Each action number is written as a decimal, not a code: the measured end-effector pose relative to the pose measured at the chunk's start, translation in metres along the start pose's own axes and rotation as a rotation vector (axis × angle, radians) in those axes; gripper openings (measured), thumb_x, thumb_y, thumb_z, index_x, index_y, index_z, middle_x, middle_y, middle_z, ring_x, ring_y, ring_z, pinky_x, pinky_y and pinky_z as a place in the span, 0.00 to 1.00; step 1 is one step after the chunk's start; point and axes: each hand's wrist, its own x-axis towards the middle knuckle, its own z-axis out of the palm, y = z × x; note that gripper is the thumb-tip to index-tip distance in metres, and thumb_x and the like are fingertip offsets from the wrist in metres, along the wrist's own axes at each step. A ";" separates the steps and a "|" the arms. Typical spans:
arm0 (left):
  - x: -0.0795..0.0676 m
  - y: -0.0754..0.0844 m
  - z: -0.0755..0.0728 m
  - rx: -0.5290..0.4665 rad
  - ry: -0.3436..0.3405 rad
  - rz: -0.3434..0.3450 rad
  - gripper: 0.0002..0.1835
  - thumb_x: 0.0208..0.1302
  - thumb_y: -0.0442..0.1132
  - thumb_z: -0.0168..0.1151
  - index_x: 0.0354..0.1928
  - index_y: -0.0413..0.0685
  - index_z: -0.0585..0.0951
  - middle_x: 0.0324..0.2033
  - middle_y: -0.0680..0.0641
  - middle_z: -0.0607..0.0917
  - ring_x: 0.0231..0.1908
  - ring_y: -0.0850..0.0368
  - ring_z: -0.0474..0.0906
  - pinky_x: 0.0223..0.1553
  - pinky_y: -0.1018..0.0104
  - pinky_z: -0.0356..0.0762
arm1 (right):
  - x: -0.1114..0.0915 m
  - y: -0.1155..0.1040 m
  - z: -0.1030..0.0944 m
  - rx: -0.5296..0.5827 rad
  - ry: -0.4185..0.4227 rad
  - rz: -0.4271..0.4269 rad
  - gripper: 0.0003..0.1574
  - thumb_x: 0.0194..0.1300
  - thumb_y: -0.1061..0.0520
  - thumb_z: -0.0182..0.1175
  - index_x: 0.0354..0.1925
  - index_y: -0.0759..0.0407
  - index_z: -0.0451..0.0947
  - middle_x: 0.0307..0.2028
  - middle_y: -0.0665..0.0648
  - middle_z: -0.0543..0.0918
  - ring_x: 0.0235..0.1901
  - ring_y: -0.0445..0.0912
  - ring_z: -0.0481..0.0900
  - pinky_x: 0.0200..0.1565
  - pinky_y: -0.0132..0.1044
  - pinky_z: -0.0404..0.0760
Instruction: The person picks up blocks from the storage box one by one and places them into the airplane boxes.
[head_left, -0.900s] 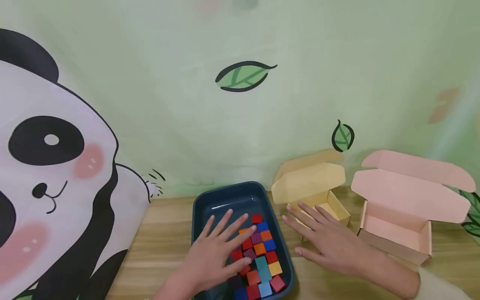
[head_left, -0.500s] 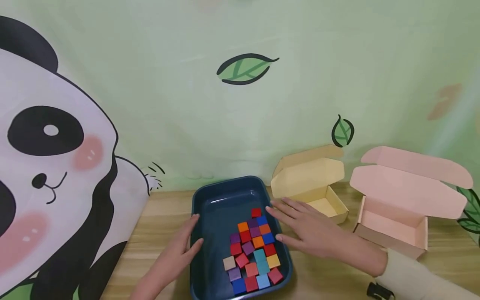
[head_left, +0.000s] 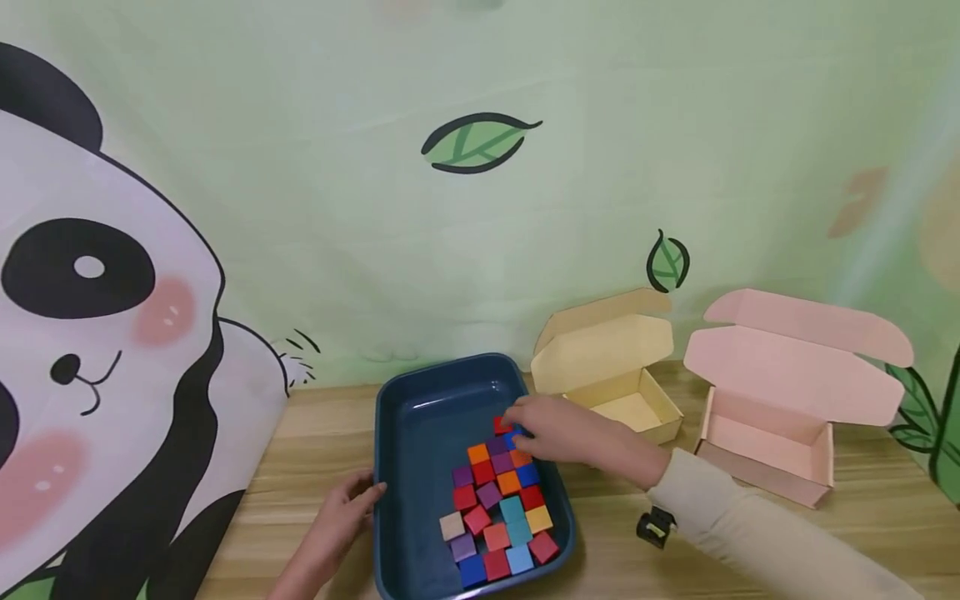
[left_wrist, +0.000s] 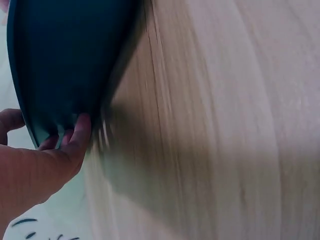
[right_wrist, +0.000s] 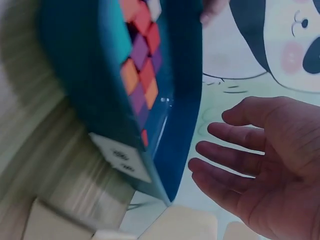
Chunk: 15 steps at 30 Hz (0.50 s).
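Note:
A dark blue tray (head_left: 412,533) holds several small coloured cubes (head_left: 487,496), bunched towards its right side. My left hand (head_left: 330,521) grips the tray's left wall, thumb at the rim and fingers against the outside; the left wrist view shows those fingers (left_wrist: 80,132) on the outer wall. Above the tray's far right part hovers my right hand (head_left: 562,429), closest to a red cube (head_left: 500,425) and a blue cube (head_left: 512,439), partly covering them. Its fingers are spread and slightly bent in the right wrist view, with nothing between them and the thumb.
Right of the tray stands a small yellow box (head_left: 660,408) with its lid up. Farther right is a larger pink box (head_left: 772,450), also with a raised lid. Both sit on the wooden table (head_left: 315,433) before a green panda backdrop (head_left: 337,208). A white label (right_wrist: 120,157) marks the tray's outside.
My left hand has moved from above the cubes to the tray's left wall and taken hold. My right hand has come left from near the yellow box to over the far cubes.

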 end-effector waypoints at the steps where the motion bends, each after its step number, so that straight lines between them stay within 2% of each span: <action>1: 0.000 -0.001 -0.001 -0.013 0.007 -0.004 0.25 0.75 0.36 0.56 0.67 0.27 0.68 0.60 0.32 0.75 0.48 0.51 0.77 0.44 0.62 0.81 | 0.008 -0.001 0.000 0.026 -0.007 0.005 0.16 0.70 0.57 0.63 0.53 0.61 0.84 0.48 0.58 0.85 0.39 0.47 0.80 0.44 0.38 0.83; 4: -0.001 0.000 -0.005 -0.034 0.013 0.000 0.25 0.73 0.35 0.59 0.66 0.28 0.69 0.60 0.33 0.76 0.49 0.51 0.78 0.44 0.62 0.82 | 0.030 -0.001 0.001 0.063 -0.028 0.031 0.15 0.69 0.59 0.62 0.52 0.62 0.84 0.47 0.59 0.87 0.38 0.47 0.80 0.42 0.38 0.83; 10: -0.001 -0.001 -0.004 -0.074 0.007 -0.007 0.27 0.72 0.35 0.62 0.67 0.29 0.70 0.61 0.32 0.76 0.49 0.50 0.81 0.44 0.58 0.84 | 0.069 0.004 0.013 0.047 -0.130 0.223 0.16 0.69 0.57 0.64 0.53 0.61 0.84 0.49 0.58 0.86 0.44 0.50 0.82 0.50 0.43 0.83; 15: -0.001 -0.004 -0.005 -0.108 0.019 -0.030 0.25 0.71 0.35 0.64 0.64 0.29 0.74 0.55 0.37 0.81 0.46 0.53 0.82 0.44 0.60 0.84 | 0.096 0.005 0.021 0.023 -0.191 0.323 0.13 0.67 0.56 0.65 0.49 0.59 0.85 0.47 0.56 0.86 0.40 0.47 0.81 0.48 0.40 0.82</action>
